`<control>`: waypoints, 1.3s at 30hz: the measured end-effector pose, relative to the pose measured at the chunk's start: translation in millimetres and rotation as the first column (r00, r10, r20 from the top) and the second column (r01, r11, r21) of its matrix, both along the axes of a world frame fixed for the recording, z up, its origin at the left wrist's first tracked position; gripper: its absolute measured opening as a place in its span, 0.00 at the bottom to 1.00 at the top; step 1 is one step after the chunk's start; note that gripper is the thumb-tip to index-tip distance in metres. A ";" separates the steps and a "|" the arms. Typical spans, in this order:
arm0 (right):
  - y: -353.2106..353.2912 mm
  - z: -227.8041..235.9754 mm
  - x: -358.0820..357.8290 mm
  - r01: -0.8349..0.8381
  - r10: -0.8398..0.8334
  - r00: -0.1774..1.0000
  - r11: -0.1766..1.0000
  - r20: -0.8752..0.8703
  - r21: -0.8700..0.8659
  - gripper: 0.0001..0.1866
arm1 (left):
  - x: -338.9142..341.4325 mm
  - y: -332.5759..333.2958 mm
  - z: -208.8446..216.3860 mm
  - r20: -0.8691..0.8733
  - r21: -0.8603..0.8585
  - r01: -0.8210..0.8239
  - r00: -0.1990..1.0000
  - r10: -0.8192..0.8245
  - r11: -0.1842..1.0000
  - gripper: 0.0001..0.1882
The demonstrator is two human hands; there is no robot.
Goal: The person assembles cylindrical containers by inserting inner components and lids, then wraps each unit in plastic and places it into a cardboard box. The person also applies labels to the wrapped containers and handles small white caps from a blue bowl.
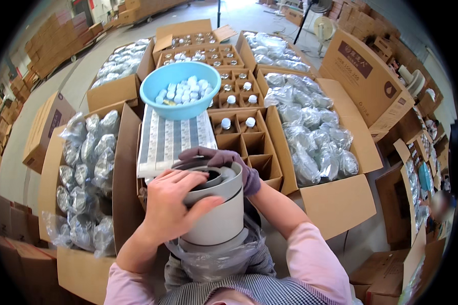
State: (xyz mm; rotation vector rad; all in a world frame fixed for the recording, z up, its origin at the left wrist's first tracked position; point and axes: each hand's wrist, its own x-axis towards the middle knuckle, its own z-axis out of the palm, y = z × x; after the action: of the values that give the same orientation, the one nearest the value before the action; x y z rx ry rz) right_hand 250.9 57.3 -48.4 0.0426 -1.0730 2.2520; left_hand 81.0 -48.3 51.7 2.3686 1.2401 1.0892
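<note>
A light grey cylindrical container [216, 219] stands upright on my lap, with clear plastic wrap [208, 265] around its lower part. Inside its open top sits a dark-rimmed round opening [215, 176]. My bare left hand [172, 206] grips the near left side, thumb along the outer wall and fingers over the rim. Across the far rim lies my right hand [224, 161] in a purple-grey glove, its fingers curled over the edge. Just beyond, a light blue basin [150, 96] full of white caps [188, 91] rests partly on stacked label sheets [175, 140].
Divided cartons [262, 129] hold several bottles with white caps [226, 123]. Open boxes of plastic-wrapped items flank me at left [84, 178] and right [313, 129]. A tall carton [361, 76] stands at the far right, and a fan [324, 26] is behind it.
</note>
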 end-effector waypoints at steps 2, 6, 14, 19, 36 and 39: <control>7.6 -15.1 -12.3 -0.075 0.076 0.996 0.997 -0.047 0.026 0.21 | 11.0 -4.0 10.7 -0.084 0.001 -0.075 0.994 0.075 0.997 0.17; 13.8 0.5 3.6 0.209 -0.319 0.915 0.898 0.246 0.388 0.26 | -24.5 8.5 12.0 0.114 -0.295 0.105 0.991 -0.074 0.950 0.25; -0.1 43.3 23.0 0.147 -0.547 0.790 0.608 0.277 0.780 0.29 | -30.0 28.3 -20.4 0.209 -0.169 0.218 0.961 -0.182 0.961 0.22; -12.4 -13.5 -35.8 0.135 -0.074 0.942 0.976 -0.327 0.169 0.32 | 30.6 7.0 0.8 -0.271 0.181 -0.095 0.952 0.143 0.979 0.25; -55.9 125.8 22.8 -0.040 -0.569 0.808 0.204 0.151 0.978 0.33 | -62.2 64.0 -120.0 0.664 -0.173 0.370 0.728 -0.170 0.913 0.35; -8.1 114.1 19.5 -0.105 -0.624 0.718 0.340 0.308 0.935 0.38 | -21.5 56.0 -117.7 0.661 -0.195 0.492 0.705 -0.257 0.848 0.35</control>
State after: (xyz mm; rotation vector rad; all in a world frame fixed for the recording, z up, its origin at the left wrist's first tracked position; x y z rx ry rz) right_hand 270.4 49.2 65.7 -0.4633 -2.4129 1.0035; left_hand 59.5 7.7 -65.9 1.6623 0.5960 1.2167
